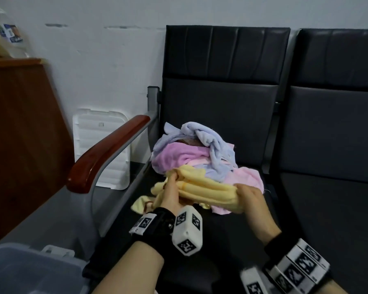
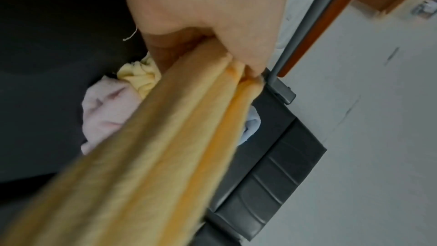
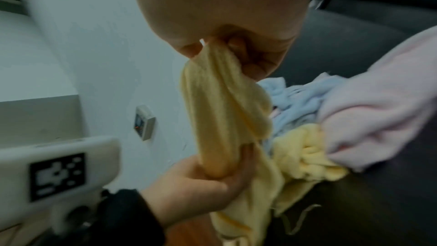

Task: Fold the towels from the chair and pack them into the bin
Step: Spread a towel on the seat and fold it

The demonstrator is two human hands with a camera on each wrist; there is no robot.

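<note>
A yellow towel (image 1: 206, 188) is bunched into a long roll between both hands, just above the black chair seat (image 1: 232, 225). My left hand (image 1: 171, 193) grips its left end, and the right hand (image 1: 250, 198) grips the right end. The left wrist view shows the yellow towel (image 2: 165, 147) running away from my left hand (image 2: 212, 25). The right wrist view shows the yellow towel (image 3: 224, 115) hanging from my right hand (image 3: 231, 25) down to my left hand (image 3: 201, 180). Behind lies a heap of towels: light blue (image 1: 208, 141), purple-pink (image 1: 176, 158), pale pink (image 1: 248, 177). The grey plastic bin (image 1: 28, 270) sits at the lower left.
The chair has a red-brown wooden armrest (image 1: 106, 153) on a grey metal frame to the left of the seat. A second black chair (image 1: 331, 145) adjoins on the right. A white plastic lid (image 1: 101, 147) leans against the wall. A brown wooden cabinet (image 1: 19, 134) stands far left.
</note>
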